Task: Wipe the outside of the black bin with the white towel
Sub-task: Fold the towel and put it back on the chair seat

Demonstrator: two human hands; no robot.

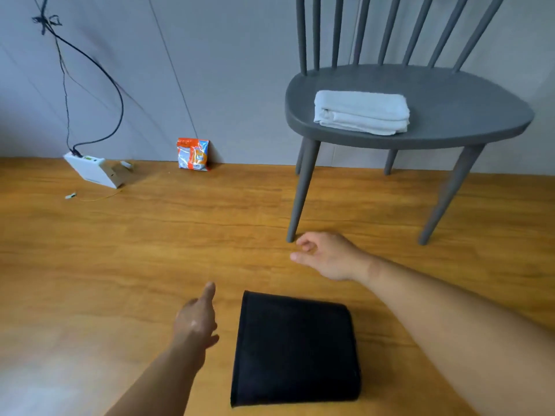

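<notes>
The black bin (295,349) lies on its side on the wooden floor, near the bottom middle of the view. A folded white towel (362,112) rests on the seat of a grey chair (468,115) behind it. My left hand (196,318) hovers just left of the bin, fingers apart, holding nothing. Beyond the bin's far right corner, my right hand (326,255) is held out over the floor near the chair's front left leg, fingers loosely curled and empty. Neither hand touches the bin or the towel.
The chair's legs (301,190) stand on the floor right of centre. A white box with black cables (94,171) sits by the wall at the left. An orange and white packet (193,154) leans against the wall. A small loose connector (71,196) lies nearby.
</notes>
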